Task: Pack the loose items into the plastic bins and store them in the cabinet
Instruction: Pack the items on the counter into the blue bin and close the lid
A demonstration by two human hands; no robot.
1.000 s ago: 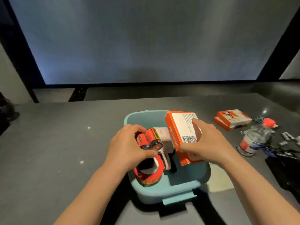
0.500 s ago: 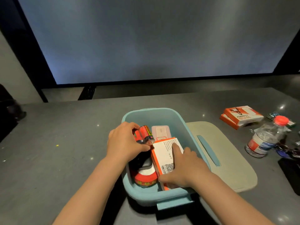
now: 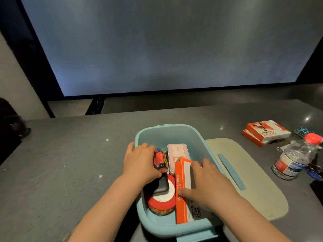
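Spanning grey countertop [image 3: 70,163], likely dark-framed screen [image 3: 166,46] behind

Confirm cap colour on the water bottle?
Red cap on the clear water bottle; the head view, far right, shows it.

Inside the light-blue bin [image 3: 204,151] on the grey table [image 3: 70,163], the left hand [image 3: 139,163] grips red batteries [image 3: 160,161] above a red tape roll [image 3: 161,199], while the right hand [image 3: 208,184] holds an orange box [image 3: 181,189] tilted on edge (beside a pink device [image 3: 178,154]), the pale lid [image 3: 253,180] lying just right.
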